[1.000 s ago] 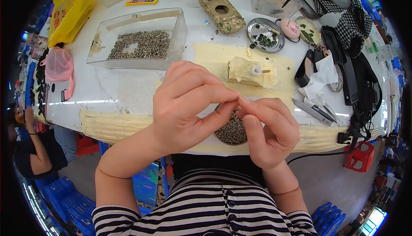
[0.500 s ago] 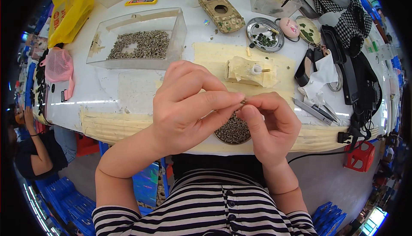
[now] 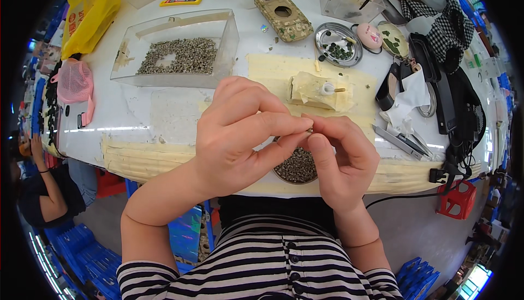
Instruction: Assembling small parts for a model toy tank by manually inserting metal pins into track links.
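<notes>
Left hand, one: thumb and forefinger pinched narrow on a small piece, too tiny to identify. Right hand, one: curled, thumb and forefinger slightly apart around the small piece; whether they grip it too cannot be told. Small piece: between both hands' fingertips, above the counter.

Counter, white, glossy, scuffed left of the left hand; front edge banded with cream tape.

Round dish: below the fingertips, partly hidden by the right hand, filled with grey metallic parts.
Clear bin: beyond the left hand, to its left, more metallic parts inside.
Tape-wrapped block: just beyond the fingertips.
Camouflage shell, round opening: farther beyond the fingertips.
Metal dish, dark green bits inside: beyond the right hand.
White tissue: right of the right hand, farther out.
Yellow bag and pink mesh: far left of the left hand.

Room: grey floor; red stool, well right of the right hand; blue crates, low and left of the left hand; person in dark top, far left of the left hand.
</notes>
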`<action>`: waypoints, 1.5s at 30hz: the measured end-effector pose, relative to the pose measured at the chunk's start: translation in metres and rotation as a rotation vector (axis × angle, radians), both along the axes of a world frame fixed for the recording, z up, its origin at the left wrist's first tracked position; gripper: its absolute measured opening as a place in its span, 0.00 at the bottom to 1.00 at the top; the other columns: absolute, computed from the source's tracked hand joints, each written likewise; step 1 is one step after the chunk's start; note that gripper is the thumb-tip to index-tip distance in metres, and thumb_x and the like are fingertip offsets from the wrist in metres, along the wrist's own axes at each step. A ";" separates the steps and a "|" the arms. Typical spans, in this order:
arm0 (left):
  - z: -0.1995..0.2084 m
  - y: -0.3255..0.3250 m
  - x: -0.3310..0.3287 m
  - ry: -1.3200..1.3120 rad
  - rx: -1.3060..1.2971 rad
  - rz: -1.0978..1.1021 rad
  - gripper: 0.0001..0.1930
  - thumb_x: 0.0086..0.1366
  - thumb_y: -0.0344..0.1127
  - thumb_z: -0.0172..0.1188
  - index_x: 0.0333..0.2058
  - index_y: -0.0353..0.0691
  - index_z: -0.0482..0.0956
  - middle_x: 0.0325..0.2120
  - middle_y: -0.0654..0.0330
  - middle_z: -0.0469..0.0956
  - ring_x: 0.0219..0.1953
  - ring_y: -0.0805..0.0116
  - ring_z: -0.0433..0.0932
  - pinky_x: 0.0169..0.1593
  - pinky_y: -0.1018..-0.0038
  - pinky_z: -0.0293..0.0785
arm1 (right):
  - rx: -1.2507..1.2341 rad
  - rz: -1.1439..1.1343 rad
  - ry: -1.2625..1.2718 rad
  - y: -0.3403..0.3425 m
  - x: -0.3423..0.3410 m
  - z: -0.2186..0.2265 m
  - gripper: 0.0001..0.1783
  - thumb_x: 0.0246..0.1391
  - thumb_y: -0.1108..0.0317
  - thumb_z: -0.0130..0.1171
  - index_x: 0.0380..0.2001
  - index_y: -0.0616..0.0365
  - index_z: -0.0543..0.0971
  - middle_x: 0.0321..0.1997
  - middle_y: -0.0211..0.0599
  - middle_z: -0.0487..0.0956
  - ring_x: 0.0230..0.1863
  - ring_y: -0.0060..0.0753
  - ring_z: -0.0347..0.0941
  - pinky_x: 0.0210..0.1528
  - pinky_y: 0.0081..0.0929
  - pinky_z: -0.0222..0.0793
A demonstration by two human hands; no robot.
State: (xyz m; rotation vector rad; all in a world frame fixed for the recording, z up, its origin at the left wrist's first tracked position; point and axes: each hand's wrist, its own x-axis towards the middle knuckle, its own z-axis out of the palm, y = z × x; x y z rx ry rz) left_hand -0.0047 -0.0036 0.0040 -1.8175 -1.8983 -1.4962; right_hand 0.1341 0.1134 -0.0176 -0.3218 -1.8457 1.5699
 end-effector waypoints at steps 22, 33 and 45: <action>-0.001 0.000 0.002 0.020 -0.002 0.012 0.16 0.45 0.21 0.71 0.35 0.41 0.85 0.27 0.65 0.76 0.29 0.68 0.72 0.34 0.73 0.65 | -0.145 0.039 -0.019 0.000 0.002 0.005 0.04 0.58 0.76 0.61 0.33 0.67 0.78 0.30 0.34 0.80 0.30 0.20 0.76 0.34 0.17 0.72; 0.001 0.001 0.001 -0.051 -0.022 -0.006 0.14 0.46 0.20 0.71 0.34 0.39 0.85 0.27 0.64 0.76 0.30 0.67 0.73 0.35 0.74 0.66 | -0.184 -0.019 -0.020 0.003 0.003 0.013 0.04 0.60 0.76 0.58 0.36 0.68 0.78 0.30 0.34 0.79 0.31 0.20 0.76 0.35 0.17 0.73; 0.001 -0.002 0.001 -0.112 -0.065 0.068 0.12 0.49 0.20 0.70 0.34 0.36 0.84 0.27 0.61 0.76 0.30 0.69 0.73 0.34 0.76 0.66 | 0.834 -0.351 -0.206 0.044 -0.016 0.023 0.09 0.46 0.73 0.69 0.32 0.57 0.82 0.30 0.32 0.76 0.32 0.35 0.68 0.34 0.29 0.63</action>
